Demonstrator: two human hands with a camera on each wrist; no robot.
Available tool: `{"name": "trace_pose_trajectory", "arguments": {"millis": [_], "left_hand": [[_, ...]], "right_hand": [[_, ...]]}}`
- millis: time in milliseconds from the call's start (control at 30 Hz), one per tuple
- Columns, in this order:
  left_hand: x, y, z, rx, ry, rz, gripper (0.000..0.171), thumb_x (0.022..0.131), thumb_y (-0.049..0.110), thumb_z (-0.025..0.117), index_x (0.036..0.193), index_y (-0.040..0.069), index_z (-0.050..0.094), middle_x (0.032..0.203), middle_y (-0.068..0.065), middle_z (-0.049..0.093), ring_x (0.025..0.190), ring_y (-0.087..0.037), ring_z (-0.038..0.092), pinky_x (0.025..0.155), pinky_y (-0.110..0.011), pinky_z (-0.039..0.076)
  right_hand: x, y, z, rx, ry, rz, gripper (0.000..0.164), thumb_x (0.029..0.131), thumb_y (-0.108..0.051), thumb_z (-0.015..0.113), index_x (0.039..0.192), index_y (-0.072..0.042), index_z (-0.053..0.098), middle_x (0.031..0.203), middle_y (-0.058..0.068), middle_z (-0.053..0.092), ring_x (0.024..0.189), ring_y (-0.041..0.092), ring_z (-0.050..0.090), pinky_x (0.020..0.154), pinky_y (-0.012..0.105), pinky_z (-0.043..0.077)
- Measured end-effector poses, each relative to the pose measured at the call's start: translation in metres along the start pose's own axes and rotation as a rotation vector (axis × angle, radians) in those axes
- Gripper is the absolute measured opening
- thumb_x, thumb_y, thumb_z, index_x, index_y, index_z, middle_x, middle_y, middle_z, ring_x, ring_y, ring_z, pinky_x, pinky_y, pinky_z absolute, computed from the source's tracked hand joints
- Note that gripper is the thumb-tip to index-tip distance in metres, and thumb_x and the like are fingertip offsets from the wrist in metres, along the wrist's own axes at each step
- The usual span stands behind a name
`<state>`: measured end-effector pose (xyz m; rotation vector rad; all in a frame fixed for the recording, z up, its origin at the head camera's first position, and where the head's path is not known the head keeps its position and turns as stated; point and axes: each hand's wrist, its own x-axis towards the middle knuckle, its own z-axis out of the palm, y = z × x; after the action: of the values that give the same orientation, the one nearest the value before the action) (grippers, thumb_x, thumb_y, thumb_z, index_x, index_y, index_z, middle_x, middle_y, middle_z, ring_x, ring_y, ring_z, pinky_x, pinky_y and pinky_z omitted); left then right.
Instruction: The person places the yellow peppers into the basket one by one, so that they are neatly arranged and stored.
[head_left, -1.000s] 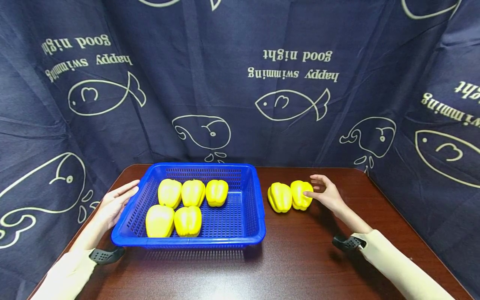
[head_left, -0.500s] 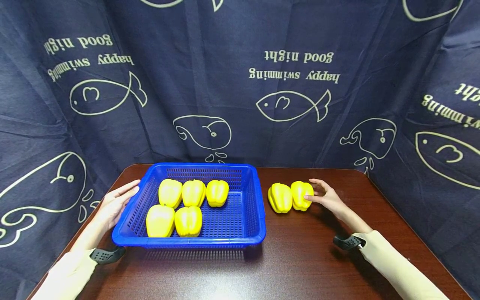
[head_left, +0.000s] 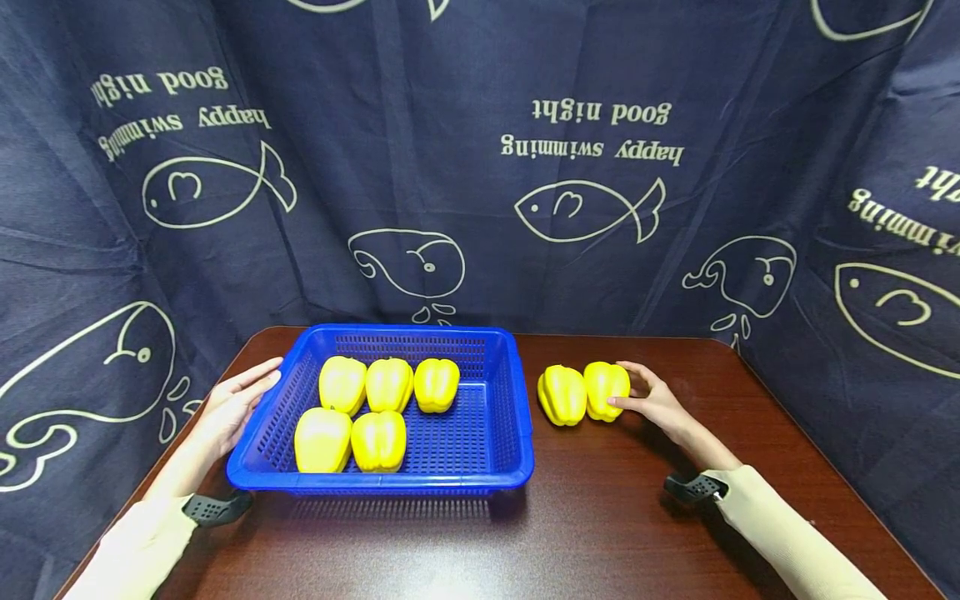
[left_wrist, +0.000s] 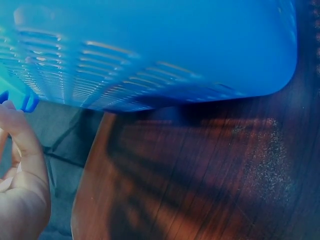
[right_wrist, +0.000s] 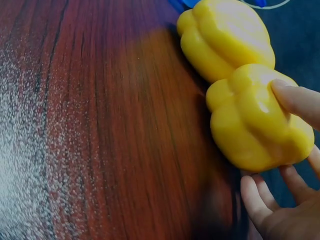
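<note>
In the head view a blue plastic basket [head_left: 420, 481] stands on the left half of the brown table. My left hand [head_left: 228, 410] holds its left rim, thumb and fingers at the edge; the left wrist view shows bent fingers [left_wrist: 25, 145] at a bit of blue rim. Right of the basket two yellow bell peppers lie side by side. My right hand [head_left: 656, 404] grips the right-hand bell pepper [head_left: 604, 387], thumb across its near side and fingers round its outer side, partly hidden. The other bell pepper [right_wrist: 225, 37] touches it in the right wrist view.
Inside the basket sit several yellow bell peppers [head_left: 378, 442], toward its left and middle. The table [head_left: 600, 525] reaches forward to a dark blue cloth [head_left: 480, 167] printed with fish and words. Each wrist wears a black band [head_left: 693, 487].
My right hand has drawn in on the right-hand bell pepper, its thumb and fingers now close against it. My left hand stays at the basket's rim, and the basket has not moved.
</note>
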<state>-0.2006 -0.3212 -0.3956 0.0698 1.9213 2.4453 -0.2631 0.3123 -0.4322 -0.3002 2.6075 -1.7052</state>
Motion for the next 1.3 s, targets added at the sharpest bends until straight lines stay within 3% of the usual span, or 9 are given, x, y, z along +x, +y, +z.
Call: {"name": "trace_pose_trajectory", "arguments": {"millis": [167,367,467,700,967,1300], "left_hand": [[0.000,0.001,0.000,0.001,-0.004,-0.007,0.030,0.099,0.011,0.052,0.112,0.031,0.070,0.099,0.015,0.071,0.086,-0.004,0.069,0.070,-0.021,0.057],[0.000,0.001,0.000,-0.010,-0.009,-0.015,0.030,0.099,0.010,0.051,0.111,0.032,0.070,0.099,0.014,0.072,0.085,-0.006,0.070,0.070,-0.022,0.057],[0.000,0.000,0.000,-0.014,-0.007,-0.011,0.030,0.099,0.010,0.051,0.112,0.031,0.070,0.099,0.013,0.072,0.085,-0.006,0.070,0.070,-0.022,0.057],[-0.001,0.000,0.000,-0.023,-0.012,-0.010,0.031,0.100,0.009,0.050,0.114,0.029,0.069,0.100,0.013,0.072,0.086,-0.005,0.070,0.071,-0.021,0.057],[-0.001,0.001,0.001,-0.026,0.003,-0.022,0.030,0.099,0.010,0.051,0.113,0.030,0.070,0.099,0.014,0.072,0.085,-0.005,0.070,0.070,-0.021,0.057],[0.000,0.000,0.000,-0.039,-0.021,-0.011,0.032,0.100,0.009,0.049,0.113,0.029,0.070,0.100,0.013,0.072,0.086,-0.006,0.070,0.071,-0.022,0.057]], "right_hand": [[-0.001,0.001,0.001,0.061,-0.013,-0.021,0.074,0.081,-0.005,0.074,0.141,0.002,0.032,0.134,0.023,0.048,0.095,-0.001,0.059,0.080,0.017,0.050],[0.000,0.006,0.002,0.143,-0.031,-0.003,0.073,0.082,-0.002,0.072,0.141,-0.001,0.030,0.115,-0.010,0.055,0.091,0.002,0.064,0.076,0.020,0.053],[0.001,0.009,0.003,0.181,-0.038,0.003,0.072,0.083,-0.002,0.071,0.141,-0.002,0.029,0.109,-0.017,0.056,0.090,0.004,0.064,0.076,0.021,0.054],[-0.001,0.011,0.004,0.185,-0.016,0.012,0.073,0.083,-0.005,0.072,0.141,-0.002,0.027,0.109,-0.017,0.056,0.088,0.004,0.063,0.076,0.020,0.054],[-0.006,0.010,0.004,0.177,0.008,0.023,0.063,0.083,-0.005,0.072,0.134,-0.009,0.035,0.108,-0.016,0.055,0.087,0.004,0.062,0.075,0.019,0.053],[-0.016,0.003,0.003,0.128,0.028,0.020,0.068,0.082,-0.005,0.073,0.136,-0.002,0.032,0.109,-0.015,0.054,0.088,0.002,0.061,0.075,0.018,0.052]]}}
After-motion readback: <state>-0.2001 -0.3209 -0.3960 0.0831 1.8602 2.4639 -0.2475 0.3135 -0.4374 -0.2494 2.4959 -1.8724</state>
